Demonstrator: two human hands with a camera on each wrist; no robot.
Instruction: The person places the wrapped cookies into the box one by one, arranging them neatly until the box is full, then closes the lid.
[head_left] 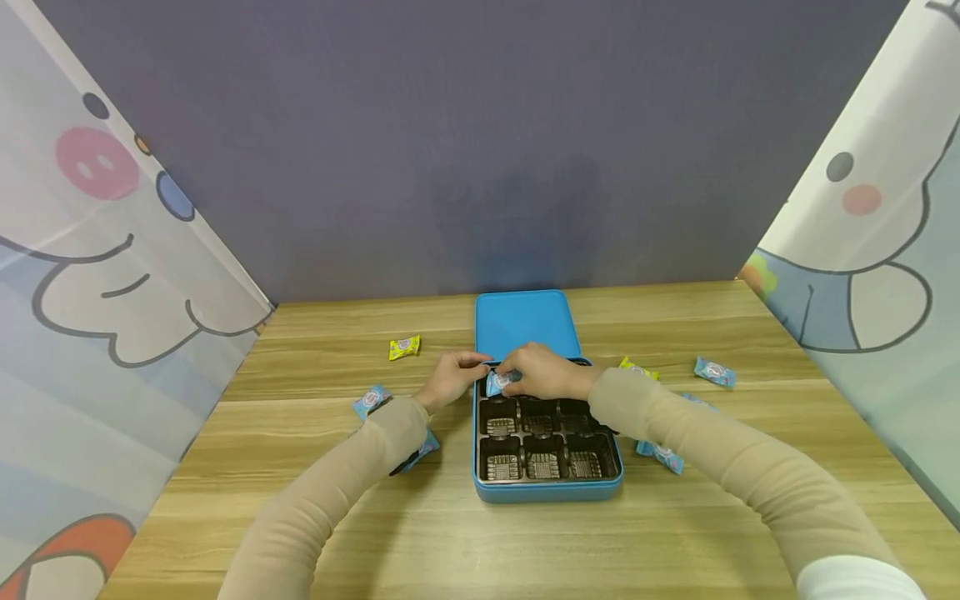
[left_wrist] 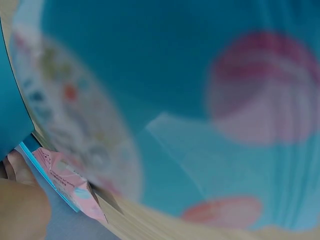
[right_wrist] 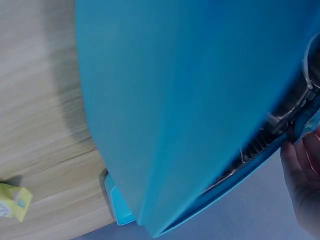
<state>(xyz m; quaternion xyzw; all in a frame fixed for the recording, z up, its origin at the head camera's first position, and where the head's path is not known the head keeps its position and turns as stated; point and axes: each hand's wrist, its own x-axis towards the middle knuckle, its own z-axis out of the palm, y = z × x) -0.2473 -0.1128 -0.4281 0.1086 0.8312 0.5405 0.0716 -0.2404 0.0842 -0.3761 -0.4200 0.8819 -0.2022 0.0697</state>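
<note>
A blue box (head_left: 547, 493) stands on the table with a black compartment tray (head_left: 540, 442) inside. Over the tray's back left compartment, my right hand (head_left: 543, 372) pinches a light blue wrapped candy (head_left: 498, 383). Its fingers (right_wrist: 300, 165) also show in the right wrist view, beside the box wall. My left hand (head_left: 452, 379) rests at the box's back left corner, fingers stretched to the rim. The front and middle rows of compartments hold nothing. A blurred blue wrapper (left_wrist: 165, 100) fills much of the left wrist view.
The open lid (head_left: 525, 323) lies behind the box. To the left are a yellow candy (head_left: 404, 347) and blue candies (head_left: 371, 402), one partly under the left wrist. On the right lie a yellow candy (head_left: 637, 368) and several blue ones (head_left: 715, 372). A grey partition (head_left: 495, 167) borders the table's back.
</note>
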